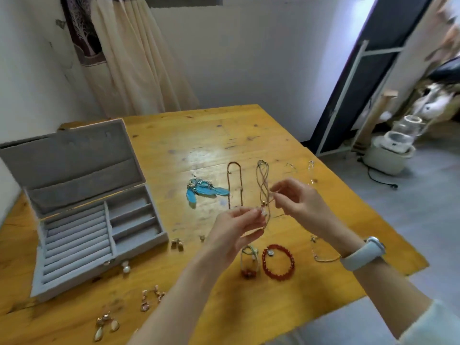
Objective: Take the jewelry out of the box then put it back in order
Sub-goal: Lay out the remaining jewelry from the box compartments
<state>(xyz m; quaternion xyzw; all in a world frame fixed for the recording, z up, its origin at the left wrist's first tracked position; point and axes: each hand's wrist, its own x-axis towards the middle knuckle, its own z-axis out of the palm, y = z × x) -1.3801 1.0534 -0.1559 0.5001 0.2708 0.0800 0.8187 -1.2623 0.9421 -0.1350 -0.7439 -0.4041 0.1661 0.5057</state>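
An open grey velvet jewelry box (82,227) stands at the table's left, its compartments bare. Above the table's middle, my left hand (236,230) and my right hand (296,200) each pinch one end of a thin gold chain (267,206) stretched between them. Behind the hands lies a twisted beige cord necklace (262,180) and a brown bead necklace (235,183). Blue feather earrings (201,191) lie further left. A red bead bracelet (278,261) and a small green-and-red bracelet (249,261) sit below my left hand.
Gold and pearl earrings (105,324) and pink drop earrings (150,296) lie near the front edge of the wooden table (194,135). A thin gold bracelet (323,255) lies by my right wrist, a clear necklace (311,170) further back. The table's right edge drops to grey floor.
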